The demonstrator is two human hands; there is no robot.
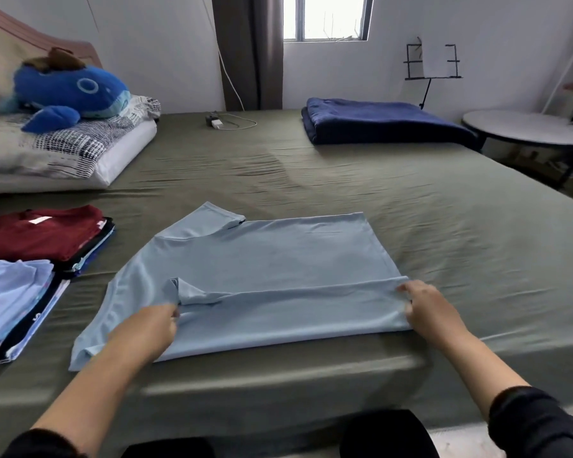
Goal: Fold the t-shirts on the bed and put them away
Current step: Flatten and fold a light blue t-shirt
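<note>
A light blue t-shirt (262, 259) lies spread on the olive green bed (411, 200), its near long side folded over toward the middle. My left hand (149, 328) pinches the folded edge near the sleeve. At the hem end of that same fold, my right hand (427, 305) pinches the cloth. One sleeve (212, 216) sticks out at the far left of the shirt. To the left sit two stacks of folded shirts: one topped with a dark red shirt (40, 233), one topped with a pale blue shirt (10, 295).
A pillow (63, 153) with a blue plush whale (70, 90) lies at the far left. A folded navy blanket (377, 120) rests at the far right corner, a charger and cable (225, 122) at the back. A round table (526, 127) stands right of the bed.
</note>
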